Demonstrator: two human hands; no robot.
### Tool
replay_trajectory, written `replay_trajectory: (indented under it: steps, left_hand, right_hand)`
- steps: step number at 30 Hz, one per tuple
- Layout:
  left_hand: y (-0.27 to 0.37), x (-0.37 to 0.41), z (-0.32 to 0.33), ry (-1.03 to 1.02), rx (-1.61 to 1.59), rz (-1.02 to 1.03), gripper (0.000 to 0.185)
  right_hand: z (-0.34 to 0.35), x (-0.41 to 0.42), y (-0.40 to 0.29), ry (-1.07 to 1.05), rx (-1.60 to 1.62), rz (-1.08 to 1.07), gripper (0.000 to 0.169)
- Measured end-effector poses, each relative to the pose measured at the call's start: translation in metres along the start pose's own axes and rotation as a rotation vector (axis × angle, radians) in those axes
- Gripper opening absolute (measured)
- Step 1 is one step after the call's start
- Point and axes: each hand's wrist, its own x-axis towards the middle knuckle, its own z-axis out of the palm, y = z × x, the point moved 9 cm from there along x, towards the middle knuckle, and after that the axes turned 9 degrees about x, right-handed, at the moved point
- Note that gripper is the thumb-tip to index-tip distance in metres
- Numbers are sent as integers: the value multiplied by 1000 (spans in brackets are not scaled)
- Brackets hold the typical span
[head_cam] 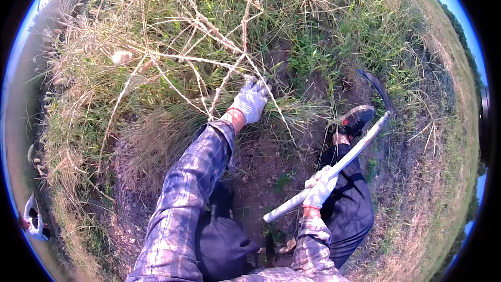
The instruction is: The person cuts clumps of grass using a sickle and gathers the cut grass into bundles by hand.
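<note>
My left hand [250, 102], in a white knit glove with a red cuff, closes over a bunch of long grass [291, 111]. Stalks lie out to both sides of it, and the undersides of the fingers are hidden. Pale branching seed heads [244, 49] rise in front of the camera, across the view above this hand. My right hand [321, 188], gloved the same way, grips the pale handle [358, 147] of a sickle. Its dark curved blade [379, 86] points up and left, apart from the grass bunch, beyond my shoe.
My shoe [358, 119] stands on the right, close to the sickle's handle and blade. Bare soil [266, 164] lies between my arms. Dense standing grass [332, 19] spreads ahead and left. Another person [34, 219] is at the far left rim.
</note>
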Motion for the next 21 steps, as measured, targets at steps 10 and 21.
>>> replay_trajectory:
  steps: [10,21]
  left_hand:
    - [-53,-136,104,-202,-1,-285,31]
    - [-13,-150,62,30,-31,-113,27]
  right_hand:
    - [42,-48,64,-146,-475,237,24]
    - [39,-24,104,-150,-441,318,20]
